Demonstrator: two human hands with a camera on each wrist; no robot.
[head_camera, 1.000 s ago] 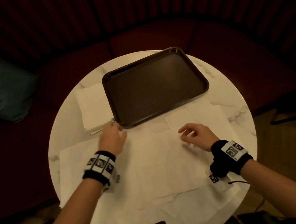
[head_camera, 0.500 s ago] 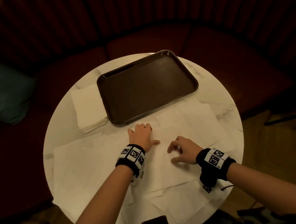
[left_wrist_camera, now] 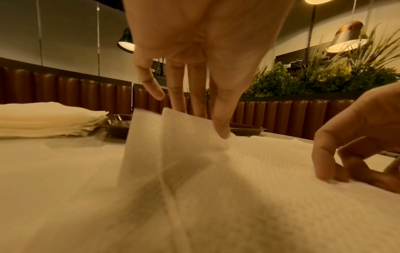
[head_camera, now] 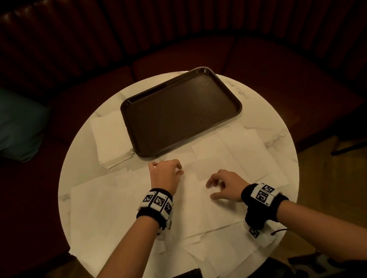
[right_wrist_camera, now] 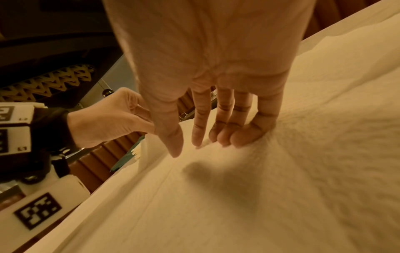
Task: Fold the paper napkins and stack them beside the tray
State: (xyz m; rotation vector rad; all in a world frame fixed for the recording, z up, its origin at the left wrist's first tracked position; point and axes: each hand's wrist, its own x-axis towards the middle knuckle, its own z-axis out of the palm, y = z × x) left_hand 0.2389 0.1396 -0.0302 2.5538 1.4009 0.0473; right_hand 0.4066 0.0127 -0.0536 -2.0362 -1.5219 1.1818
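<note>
Pinching a lifted napkin (left_wrist_camera: 173, 130) corner, left hand (head_camera: 164, 175), fingertips hidden; right hand (head_camera: 227, 183) loosely curled, pressing.

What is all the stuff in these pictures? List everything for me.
Table: one, round, white marble, centre.
Tray: one, dark brown, far side of table.
Folded napkin stack: one, white, just left of tray.
Unfolded napkins: several, white, overlapping on near side.
Bench seat: dark red, behind table.
Cushion: one, teal, on the seat at left.
Wrist bands: two, black with white markers.
Left hand: pinching a napkin corner.
Right hand: fingertips on a napkin.
</note>
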